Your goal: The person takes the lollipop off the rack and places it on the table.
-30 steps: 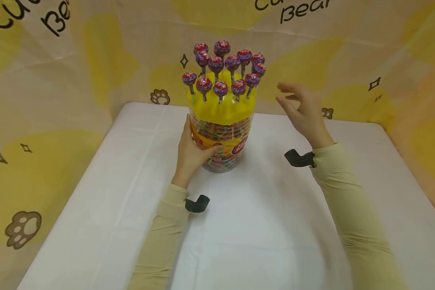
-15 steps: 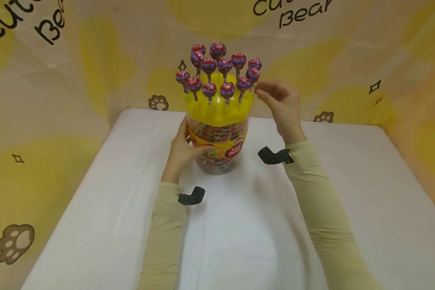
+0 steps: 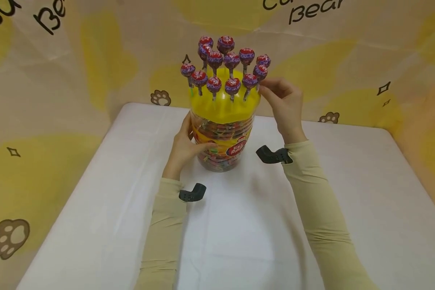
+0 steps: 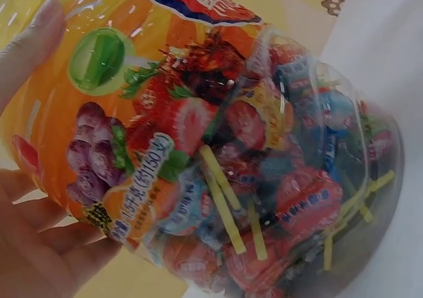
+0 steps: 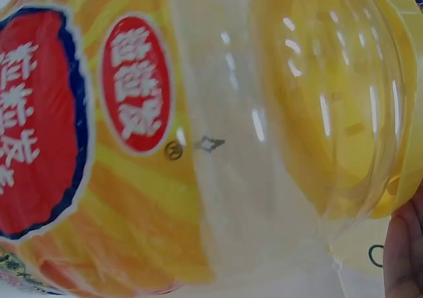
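Observation:
A clear plastic jar (image 3: 221,131) of wrapped candies stands on the table, with a yellow lid (image 3: 222,106) on top. Several lollipops (image 3: 233,85) in purple and red wrappers stand upright round that top. My left hand (image 3: 183,147) grips the jar's left side, its thumb across the front label (image 4: 188,116). At the right edge of the lid my right hand (image 3: 285,104) pinches the stick of a lollipop (image 3: 260,72). In the right wrist view, fingers (image 5: 404,255) show beside the yellow rim; the fingertips are partly out of frame.
The white-covered table (image 3: 235,233) spreads around the jar. Behind it hangs a yellow patterned cloth (image 3: 130,52) with paw prints and lettering. Black wrist mounts (image 3: 273,154) stick out from both sleeves.
My right hand has come left from beside the jar to the lid's edge and closed its fingertips. The jar has turned slightly, its front moving left, while my left hand keeps its grip.

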`<state>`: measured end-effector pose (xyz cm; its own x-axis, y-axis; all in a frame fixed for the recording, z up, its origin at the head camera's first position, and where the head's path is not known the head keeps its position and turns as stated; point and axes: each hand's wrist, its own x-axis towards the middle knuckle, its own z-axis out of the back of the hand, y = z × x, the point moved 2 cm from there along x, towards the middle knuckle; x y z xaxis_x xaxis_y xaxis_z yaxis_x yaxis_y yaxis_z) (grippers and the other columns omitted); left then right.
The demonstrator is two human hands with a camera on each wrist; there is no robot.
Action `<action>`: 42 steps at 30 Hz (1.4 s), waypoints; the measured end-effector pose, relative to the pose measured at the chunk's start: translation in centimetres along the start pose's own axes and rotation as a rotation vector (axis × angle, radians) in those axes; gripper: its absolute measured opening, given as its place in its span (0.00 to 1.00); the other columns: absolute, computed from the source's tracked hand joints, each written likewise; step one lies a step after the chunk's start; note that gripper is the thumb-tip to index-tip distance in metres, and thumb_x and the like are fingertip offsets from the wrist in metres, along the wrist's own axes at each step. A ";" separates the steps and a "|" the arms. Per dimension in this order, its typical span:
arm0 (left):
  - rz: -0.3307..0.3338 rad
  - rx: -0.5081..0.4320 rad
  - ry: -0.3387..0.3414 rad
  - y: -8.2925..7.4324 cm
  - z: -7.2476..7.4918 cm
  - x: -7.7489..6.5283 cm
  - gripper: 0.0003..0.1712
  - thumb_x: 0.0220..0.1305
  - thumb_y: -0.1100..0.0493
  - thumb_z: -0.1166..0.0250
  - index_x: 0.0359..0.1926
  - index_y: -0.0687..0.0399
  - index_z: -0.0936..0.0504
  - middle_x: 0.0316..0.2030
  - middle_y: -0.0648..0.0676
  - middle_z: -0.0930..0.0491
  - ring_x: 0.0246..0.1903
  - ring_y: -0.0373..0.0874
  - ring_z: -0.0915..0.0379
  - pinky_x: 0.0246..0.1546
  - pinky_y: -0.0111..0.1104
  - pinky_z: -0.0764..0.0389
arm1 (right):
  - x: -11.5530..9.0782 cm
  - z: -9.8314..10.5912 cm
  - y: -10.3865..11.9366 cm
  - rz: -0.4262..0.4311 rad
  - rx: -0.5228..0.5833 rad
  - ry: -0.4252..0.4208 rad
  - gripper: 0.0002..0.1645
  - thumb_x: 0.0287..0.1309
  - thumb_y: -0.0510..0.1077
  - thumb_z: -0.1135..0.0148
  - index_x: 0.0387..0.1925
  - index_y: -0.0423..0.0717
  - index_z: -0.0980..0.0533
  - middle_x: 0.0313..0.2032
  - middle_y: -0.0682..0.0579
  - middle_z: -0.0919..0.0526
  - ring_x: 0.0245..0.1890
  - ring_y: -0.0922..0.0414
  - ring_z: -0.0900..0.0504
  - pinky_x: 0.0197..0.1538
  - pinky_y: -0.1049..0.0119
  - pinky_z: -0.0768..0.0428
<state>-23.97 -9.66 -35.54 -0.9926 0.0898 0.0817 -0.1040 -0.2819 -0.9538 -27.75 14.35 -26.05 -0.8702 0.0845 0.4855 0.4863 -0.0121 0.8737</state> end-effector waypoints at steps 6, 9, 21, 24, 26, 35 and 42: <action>-0.001 -0.015 0.007 -0.3 0.0 0.1 0.60 0.49 0.54 0.25 0.74 0.42 0.56 0.71 0.49 0.47 0.69 0.49 0.49 0.68 0.43 0.44 | 0.2 -0.2 0.5 0.016 0.008 -0.016 0.04 0.54 0.32 0.35 0.33 0.37 0.17 0.34 0.49 0.17 0.35 0.53 0.20 0.48 0.68 0.20; 0.008 -0.015 0.009 -0.2 -0.1 0.1 0.60 0.50 0.54 0.26 0.74 0.42 0.57 0.71 0.49 0.48 0.69 0.49 0.49 0.68 0.44 0.44 | 0.2 -0.2 0.7 0.025 0.002 -0.008 0.04 0.54 0.32 0.35 0.33 0.36 0.17 0.33 0.49 0.17 0.36 0.52 0.20 0.48 0.67 0.20; 0.021 -0.019 0.005 0.0 -0.2 0.3 0.60 0.50 0.53 0.26 0.74 0.41 0.58 0.71 0.49 0.49 0.69 0.48 0.51 0.69 0.44 0.46 | 0.6 -0.6 0.7 0.000 0.039 -0.014 0.03 0.55 0.32 0.36 0.31 0.39 0.18 0.32 0.46 0.19 0.35 0.52 0.22 0.48 0.67 0.20; 0.024 -0.020 0.007 -0.1 -0.2 0.2 0.60 0.50 0.53 0.26 0.74 0.41 0.58 0.71 0.49 0.49 0.69 0.48 0.51 0.68 0.45 0.46 | 0.6 -0.6 0.7 -0.005 0.065 -0.011 0.03 0.56 0.31 0.37 0.32 0.38 0.18 0.33 0.46 0.19 0.36 0.52 0.22 0.49 0.66 0.21; 0.025 -0.019 0.007 -0.1 -0.2 0.2 0.60 0.50 0.53 0.26 0.74 0.41 0.58 0.71 0.49 0.49 0.69 0.48 0.51 0.69 0.44 0.46 | 0.6 -0.7 0.8 -0.012 0.090 -0.019 0.04 0.56 0.30 0.38 0.32 0.38 0.19 0.33 0.47 0.19 0.35 0.52 0.22 0.48 0.66 0.21; 0.039 -0.047 0.011 -0.2 -0.2 0.1 0.60 0.50 0.53 0.26 0.74 0.40 0.58 0.71 0.48 0.48 0.69 0.47 0.51 0.69 0.44 0.47 | 0.7 -0.3 1.1 -0.020 0.167 -0.026 0.04 0.57 0.32 0.38 0.32 0.40 0.19 0.34 0.47 0.21 0.36 0.52 0.22 0.49 0.64 0.21; 0.035 -0.047 0.022 -0.3 -0.2 0.0 0.60 0.51 0.54 0.26 0.74 0.40 0.59 0.71 0.49 0.49 0.70 0.47 0.52 0.69 0.43 0.48 | -1.0 1.8 -0.1 -0.067 0.209 -0.047 0.02 0.56 0.32 0.37 0.32 0.37 0.20 0.34 0.46 0.22 0.33 0.54 0.22 0.46 0.67 0.20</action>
<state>-23.93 -9.36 -35.31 -0.9940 0.1013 0.0419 -0.0653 -0.2402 -0.9685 -26.79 16.10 -26.65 -0.8989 0.1243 0.4202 0.4376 0.2019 0.8762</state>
